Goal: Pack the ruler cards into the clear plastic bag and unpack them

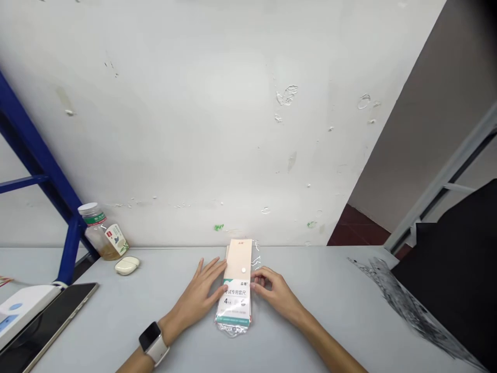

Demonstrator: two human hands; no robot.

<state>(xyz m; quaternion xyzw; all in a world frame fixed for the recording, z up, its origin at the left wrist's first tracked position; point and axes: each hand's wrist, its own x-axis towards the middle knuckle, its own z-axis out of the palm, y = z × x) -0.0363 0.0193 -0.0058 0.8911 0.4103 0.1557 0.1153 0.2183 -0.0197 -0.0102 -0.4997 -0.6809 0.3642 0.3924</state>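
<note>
Your left hand [202, 291] lies open, fingers loosely spread, thumb on the left edge of a narrow, flat, peach-and-white packet in clear plastic [237, 298]. The packet lies between your hands on the smooth pale grey tabletop [287, 344]. Your right hand [280, 294] curls half closed at its right edge; whether it pinches the plastic, I cannot tell.

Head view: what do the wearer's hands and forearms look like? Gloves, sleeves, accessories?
No gloves on the left hand or the right hand. No sleeve shows on either forearm as far as the frame reaches. The left wrist wears a smartwatch with a dark, rounded-rectangular screen and a whitish band. Nothing is worn on the right wrist.
</note>
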